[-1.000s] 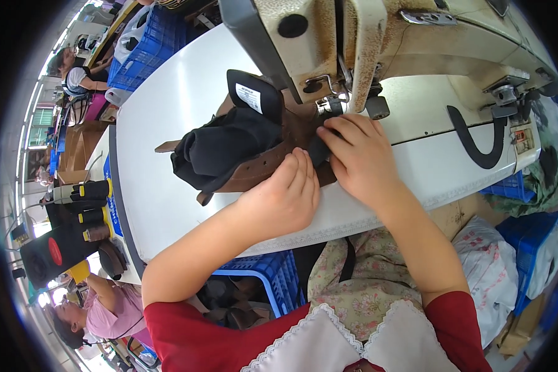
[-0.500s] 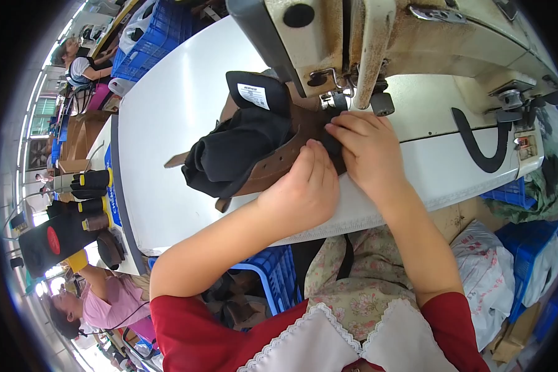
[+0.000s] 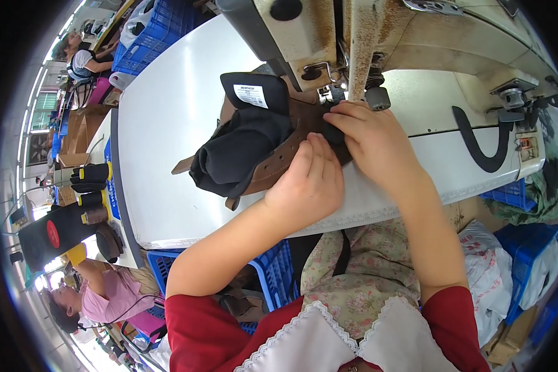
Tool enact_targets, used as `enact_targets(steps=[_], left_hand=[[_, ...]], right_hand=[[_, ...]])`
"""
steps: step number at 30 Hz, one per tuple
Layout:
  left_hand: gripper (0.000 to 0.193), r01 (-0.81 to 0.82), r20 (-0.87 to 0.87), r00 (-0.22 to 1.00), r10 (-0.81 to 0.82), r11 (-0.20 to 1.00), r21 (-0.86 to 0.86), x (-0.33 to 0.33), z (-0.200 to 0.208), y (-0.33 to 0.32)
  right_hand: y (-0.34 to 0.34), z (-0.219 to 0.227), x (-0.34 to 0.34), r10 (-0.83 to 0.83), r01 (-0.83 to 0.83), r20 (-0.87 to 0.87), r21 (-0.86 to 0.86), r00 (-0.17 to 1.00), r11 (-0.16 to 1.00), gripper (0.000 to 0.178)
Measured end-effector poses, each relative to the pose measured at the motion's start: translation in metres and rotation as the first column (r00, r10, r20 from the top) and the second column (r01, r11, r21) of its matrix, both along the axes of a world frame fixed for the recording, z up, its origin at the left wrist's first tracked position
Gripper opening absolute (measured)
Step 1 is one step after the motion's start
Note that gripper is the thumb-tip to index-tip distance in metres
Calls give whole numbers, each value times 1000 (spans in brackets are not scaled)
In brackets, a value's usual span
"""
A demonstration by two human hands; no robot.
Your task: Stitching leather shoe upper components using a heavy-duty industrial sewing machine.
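Note:
A brown leather shoe upper (image 3: 278, 162) with black lining and a black tongue bearing a white label lies at the sewing machine (image 3: 319, 43). Its right-hand edge sits under the presser foot (image 3: 333, 94). My left hand (image 3: 310, 177) pinches the upper's near edge between thumb and fingertips, close to the row of punched holes. Just right of it, my right hand (image 3: 369, 136) presses its bent fingers on a dark piece of the upper beside the foot. The needle point is hidden behind the foot and my fingers.
A black curved strip (image 3: 487, 155) lies on the white machine table (image 3: 161, 142) at the right. Blue crates (image 3: 273, 276) stand below the table, and another crate (image 3: 158, 37) is at the far left. Two co-workers sit at the left, one in a pink shirt (image 3: 121, 294).
Both hands and the upper have shifted slightly relative to the machine, with the upper's left strap moving a little right. Both hands keep their hold; the view has also moved a little.

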State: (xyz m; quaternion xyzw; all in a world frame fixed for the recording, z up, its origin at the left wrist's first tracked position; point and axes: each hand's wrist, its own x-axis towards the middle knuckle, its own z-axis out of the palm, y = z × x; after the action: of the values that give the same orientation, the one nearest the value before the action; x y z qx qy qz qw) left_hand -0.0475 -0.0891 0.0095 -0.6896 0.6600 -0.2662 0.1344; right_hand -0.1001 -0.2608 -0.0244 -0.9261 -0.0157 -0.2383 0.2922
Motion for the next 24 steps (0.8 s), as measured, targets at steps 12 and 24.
enact_targets(steps=[12, 24], left_hand=[[32, -91, -25, 996, 89, 991, -102, -10, -10, 1], [34, -96, -136, 987, 91, 995, -28, -1, 3, -3]], right_hand=[[-5, -7, -4, 54, -54, 6, -13, 998, 998, 27], [-11, 12, -32, 140, -140, 77, -4, 987, 990, 21]])
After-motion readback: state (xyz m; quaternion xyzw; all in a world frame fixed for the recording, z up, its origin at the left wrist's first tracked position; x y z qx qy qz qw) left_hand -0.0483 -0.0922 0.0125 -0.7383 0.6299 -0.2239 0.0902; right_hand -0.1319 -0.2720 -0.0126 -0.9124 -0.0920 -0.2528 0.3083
